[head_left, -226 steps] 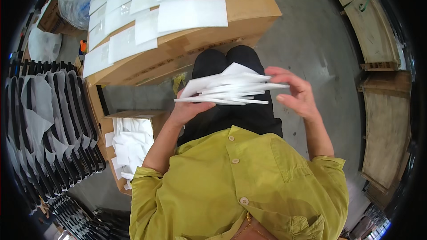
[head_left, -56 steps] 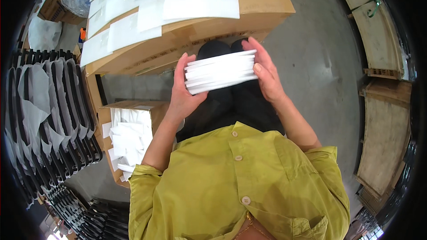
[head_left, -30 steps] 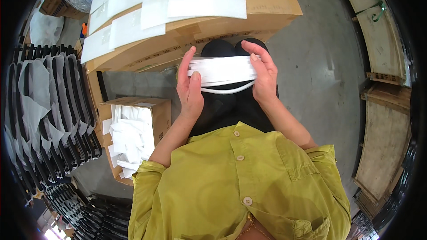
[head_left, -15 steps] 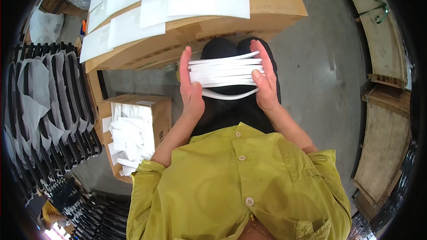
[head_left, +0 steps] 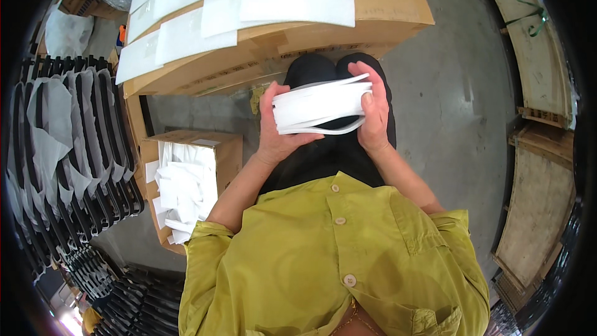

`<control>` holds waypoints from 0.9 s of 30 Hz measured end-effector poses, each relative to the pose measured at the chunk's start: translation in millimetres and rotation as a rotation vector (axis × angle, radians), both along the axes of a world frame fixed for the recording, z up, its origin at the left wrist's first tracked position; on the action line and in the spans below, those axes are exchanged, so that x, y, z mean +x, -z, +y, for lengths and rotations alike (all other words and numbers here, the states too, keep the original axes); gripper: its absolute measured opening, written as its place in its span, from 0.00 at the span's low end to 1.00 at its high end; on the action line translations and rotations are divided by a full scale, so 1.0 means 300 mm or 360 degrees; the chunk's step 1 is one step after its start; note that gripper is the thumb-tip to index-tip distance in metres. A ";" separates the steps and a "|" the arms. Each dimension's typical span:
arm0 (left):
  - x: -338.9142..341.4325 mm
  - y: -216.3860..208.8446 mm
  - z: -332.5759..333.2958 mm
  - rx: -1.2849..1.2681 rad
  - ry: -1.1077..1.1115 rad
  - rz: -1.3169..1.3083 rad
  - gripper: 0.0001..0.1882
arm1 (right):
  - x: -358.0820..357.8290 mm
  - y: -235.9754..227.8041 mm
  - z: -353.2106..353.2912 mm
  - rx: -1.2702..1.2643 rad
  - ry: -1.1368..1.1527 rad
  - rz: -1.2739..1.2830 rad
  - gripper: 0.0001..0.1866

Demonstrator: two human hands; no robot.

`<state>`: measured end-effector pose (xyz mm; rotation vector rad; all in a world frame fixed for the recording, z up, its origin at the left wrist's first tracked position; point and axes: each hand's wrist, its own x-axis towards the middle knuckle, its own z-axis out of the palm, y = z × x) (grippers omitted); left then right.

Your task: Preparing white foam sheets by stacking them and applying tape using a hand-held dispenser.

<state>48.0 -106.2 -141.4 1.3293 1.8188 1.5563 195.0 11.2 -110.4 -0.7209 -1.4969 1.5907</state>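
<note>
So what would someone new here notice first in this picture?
Probably the stack of white sheets held between the left hand and right hand, mid-picture over the dark trousers. Ahead, more white pieces overlap in rows across a large cardboard box. Left, black frames stand with pale sheets hanging among them.

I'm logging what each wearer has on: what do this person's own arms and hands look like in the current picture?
The left hand and right hand show no gloves; some fingers are partly hidden, so rings can't be ruled out. The forearms are uncovered, with no watch, bracelet or cable visible. Loose, plain yellow-green sleeves, matching the buttoned shirt, end around the elbows.
</note>
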 end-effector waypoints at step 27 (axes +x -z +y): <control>-0.159 -0.759 0.009 -0.0108 0.0118 -0.0359 0.32 | -0.165 -0.603 0.668 0.1569 0.0181 -0.1623 0.27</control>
